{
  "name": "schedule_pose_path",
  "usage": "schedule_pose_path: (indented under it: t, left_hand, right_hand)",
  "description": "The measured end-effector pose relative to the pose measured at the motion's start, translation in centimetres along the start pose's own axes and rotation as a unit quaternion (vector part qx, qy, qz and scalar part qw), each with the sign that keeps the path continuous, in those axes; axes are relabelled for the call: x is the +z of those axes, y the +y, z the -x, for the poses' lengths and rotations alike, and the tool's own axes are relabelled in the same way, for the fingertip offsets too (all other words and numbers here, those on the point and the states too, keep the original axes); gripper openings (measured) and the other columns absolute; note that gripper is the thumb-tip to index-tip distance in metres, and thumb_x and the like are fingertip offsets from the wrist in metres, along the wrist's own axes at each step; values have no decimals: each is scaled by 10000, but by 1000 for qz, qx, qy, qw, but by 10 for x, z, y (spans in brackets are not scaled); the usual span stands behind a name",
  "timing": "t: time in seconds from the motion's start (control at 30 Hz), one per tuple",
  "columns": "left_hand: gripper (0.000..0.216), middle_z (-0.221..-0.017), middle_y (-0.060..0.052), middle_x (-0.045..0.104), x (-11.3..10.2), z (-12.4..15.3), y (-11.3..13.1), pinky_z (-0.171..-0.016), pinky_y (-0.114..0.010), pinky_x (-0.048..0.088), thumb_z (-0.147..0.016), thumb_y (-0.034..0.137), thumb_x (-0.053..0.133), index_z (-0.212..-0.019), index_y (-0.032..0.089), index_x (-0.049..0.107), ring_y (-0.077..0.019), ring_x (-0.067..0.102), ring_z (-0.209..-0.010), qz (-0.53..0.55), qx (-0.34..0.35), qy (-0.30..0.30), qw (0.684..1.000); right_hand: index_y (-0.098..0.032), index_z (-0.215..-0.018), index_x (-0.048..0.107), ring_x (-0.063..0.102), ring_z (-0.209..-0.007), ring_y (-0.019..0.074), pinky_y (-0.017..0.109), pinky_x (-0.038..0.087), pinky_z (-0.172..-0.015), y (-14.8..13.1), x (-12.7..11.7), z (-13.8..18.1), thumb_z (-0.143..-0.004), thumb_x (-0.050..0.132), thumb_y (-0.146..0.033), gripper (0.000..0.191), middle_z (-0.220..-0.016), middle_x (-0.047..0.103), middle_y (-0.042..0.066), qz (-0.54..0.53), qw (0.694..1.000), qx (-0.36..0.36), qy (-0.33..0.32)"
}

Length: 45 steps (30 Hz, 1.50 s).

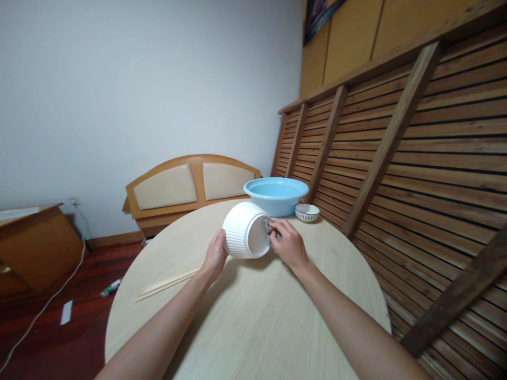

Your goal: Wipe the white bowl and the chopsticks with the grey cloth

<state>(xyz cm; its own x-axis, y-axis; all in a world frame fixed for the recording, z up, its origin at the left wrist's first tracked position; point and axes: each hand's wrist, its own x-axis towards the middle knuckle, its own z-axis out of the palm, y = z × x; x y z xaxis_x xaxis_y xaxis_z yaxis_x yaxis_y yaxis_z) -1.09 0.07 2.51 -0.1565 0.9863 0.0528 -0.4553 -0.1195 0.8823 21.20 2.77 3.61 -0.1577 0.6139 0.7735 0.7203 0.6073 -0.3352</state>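
Note:
A white ribbed bowl [245, 230] is held tilted above the round wooden table [253, 316], its base turned toward me. My left hand [215, 257] grips the bowl's left rim from the side. My right hand [289, 244] is closed on a small grey cloth [268, 227] and presses it against the bowl's base at the right edge. Both forearms stretch over the table from the near side.
A light blue basin [276, 196] stands at the table's far edge, with a small patterned bowl [307, 212] beside it on the right. Chopsticks [168, 282] lie at the table's left. A slatted wooden frame [396, 158] leans on the right; a headboard [190, 184] stands behind.

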Motion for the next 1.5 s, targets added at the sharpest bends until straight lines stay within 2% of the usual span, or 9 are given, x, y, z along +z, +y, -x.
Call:
schedule_pose_path:
  t: [0.2,0.5,0.6,0.73,0.87,1.07,1.2,1.33,1.5]
  left_hand:
    - [583,-815,8,596,2,3,1,-600,-218,440,-608,634,836,-851,168,584,-123,504,-719,0,8,0,1000]
    - [524,-771,26,575,-1,0,-2,-581,-216,423,-657,600,813,-839,176,566,-115,493,-682,-3,19,3,1000]
    - [536,-778,24,581,-2,-1,-3,-583,-216,419,-652,609,814,-851,173,575,-115,494,-686,-2,20,3,1000]
    - [549,-796,14,595,-3,-3,-3,-586,-222,414,-666,635,798,-871,168,595,-118,499,-688,-6,18,-3,1000]
    - [536,-818,5,610,-3,-2,-2,-602,-228,417,-682,625,790,-892,168,605,-125,509,-703,-11,16,-7,1000]
    - [582,-828,7,602,0,1,-3,-594,-226,421,-664,670,791,-886,171,587,-124,500,-703,-19,23,-6,1000]
    - [580,-798,16,586,0,1,-4,-577,-222,418,-677,677,778,-874,174,569,-121,497,-690,-17,25,-6,1000]
    - [537,-792,22,576,-1,-1,-3,-576,-223,434,-689,632,780,-870,176,560,-120,507,-691,-9,23,3,1000]
    - [484,-831,13,598,-2,0,-1,-591,-229,444,-713,587,763,-896,181,573,-128,525,-714,-3,13,10,1000]
  right_hand:
    - [-186,-907,588,642,-878,236,341,517,-775,-1,-1,1,-797,553,-106,140,-917,650,72,20,997,-13,-68]
    - [-199,-996,599,633,-928,203,320,522,-839,-13,-3,7,-811,561,-78,224,-998,668,72,-94,961,-211,-149]
    - [-199,-978,612,629,-896,197,307,525,-801,-13,-2,6,-798,570,-75,222,-975,666,64,-87,957,-231,-155]
    - [-197,-918,610,635,-884,214,331,533,-805,-10,-3,4,-775,565,-67,199,-922,659,61,-32,981,-161,-101]
    - [-209,-1048,645,648,-1002,237,378,538,-910,-8,-2,0,-856,536,-83,254,-1020,680,81,-18,996,-82,1]
    - [-231,-1198,660,639,-1098,237,413,535,-989,-14,3,0,-975,492,-139,294,-1144,675,94,-37,994,-98,28]
    - [-222,-1187,676,639,-1094,223,401,544,-970,-17,1,1,-952,530,-120,295,-1169,675,90,-76,984,-156,-34]
    - [-215,-1040,713,649,-1002,199,357,546,-899,-16,-8,0,-868,583,-77,256,-1104,689,63,-107,962,-214,-132]
    - [-214,-913,712,643,-871,175,298,522,-793,-8,-18,-2,-785,608,-80,212,-979,687,37,-70,950,-197,-230]
